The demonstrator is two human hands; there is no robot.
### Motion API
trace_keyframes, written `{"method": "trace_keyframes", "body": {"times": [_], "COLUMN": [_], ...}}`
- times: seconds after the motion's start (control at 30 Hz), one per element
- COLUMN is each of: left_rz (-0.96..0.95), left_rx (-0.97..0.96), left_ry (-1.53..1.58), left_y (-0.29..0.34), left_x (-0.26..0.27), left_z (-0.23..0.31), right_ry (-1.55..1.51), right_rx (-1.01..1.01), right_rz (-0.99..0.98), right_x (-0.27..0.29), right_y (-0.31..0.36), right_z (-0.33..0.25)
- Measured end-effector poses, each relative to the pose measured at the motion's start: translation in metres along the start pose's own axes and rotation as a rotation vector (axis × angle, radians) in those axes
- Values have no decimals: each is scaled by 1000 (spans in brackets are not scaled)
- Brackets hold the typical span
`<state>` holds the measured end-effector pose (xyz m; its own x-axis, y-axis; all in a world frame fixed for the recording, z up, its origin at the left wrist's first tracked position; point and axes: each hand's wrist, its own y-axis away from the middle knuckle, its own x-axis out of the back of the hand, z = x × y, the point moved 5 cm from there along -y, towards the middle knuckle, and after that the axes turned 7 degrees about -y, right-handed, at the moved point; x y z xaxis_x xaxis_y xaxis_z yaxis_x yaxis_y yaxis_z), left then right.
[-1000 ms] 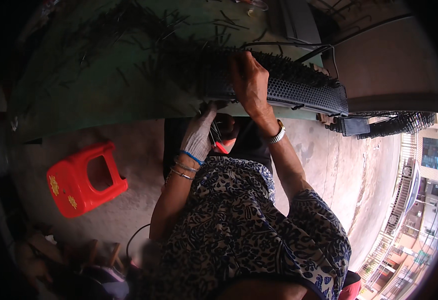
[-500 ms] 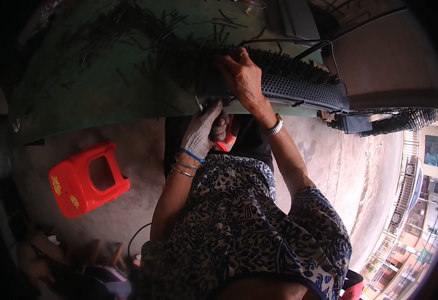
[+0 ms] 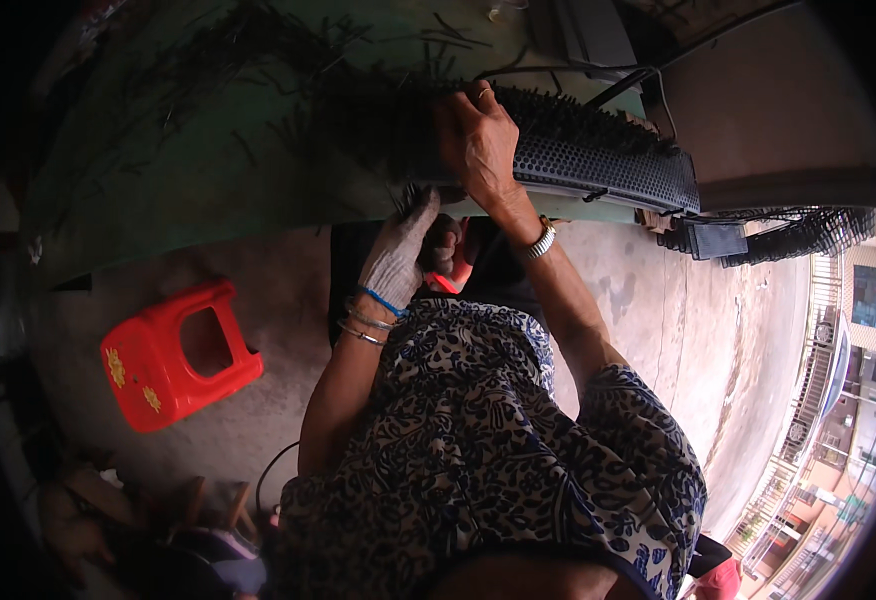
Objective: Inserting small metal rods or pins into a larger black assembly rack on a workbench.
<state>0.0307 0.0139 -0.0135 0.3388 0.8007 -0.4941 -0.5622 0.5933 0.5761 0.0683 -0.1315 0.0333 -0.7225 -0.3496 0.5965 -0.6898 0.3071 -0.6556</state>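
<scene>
One gloved left hand clutches thin dark strips, probably keeping them handy; the bare right hand bends over the perforated black bar, fingertips hidden, grip impossible to tell.

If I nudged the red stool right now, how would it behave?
The stool would probably feel light and fairly stiff, given its moulded-plastic look. Its shiny surface might be slightly slippery. Rolling seems unlikely with that boxy shape.
</scene>
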Motion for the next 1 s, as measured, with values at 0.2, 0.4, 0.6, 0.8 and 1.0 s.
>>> {"method": "trace_keyframes", "body": {"times": [0.2, 0.4, 0.6, 0.8, 1.0], "left_rz": [-166, -202, -144, -225, -276], "left_rx": [115, 76, 111, 74, 0], "left_ry": [43, 72, 41, 24, -89], "left_y": [-18, -15, -19, -14, -14], "left_x": [5, -1, 1, 2, -2], "left_z": [-17, -10, -13, -10, -6], "right_ry": [109, 176, 160, -80, -693], "right_rx": [73, 82, 39, -67, -573], "right_rz": [-37, -145, -97, -294, -677], "right_x": [-2, -6, -6, 18, 22], "right_y": [-4, -12, 6, 8, 23], "right_z": [4, 2, 0, -3, 1]}}
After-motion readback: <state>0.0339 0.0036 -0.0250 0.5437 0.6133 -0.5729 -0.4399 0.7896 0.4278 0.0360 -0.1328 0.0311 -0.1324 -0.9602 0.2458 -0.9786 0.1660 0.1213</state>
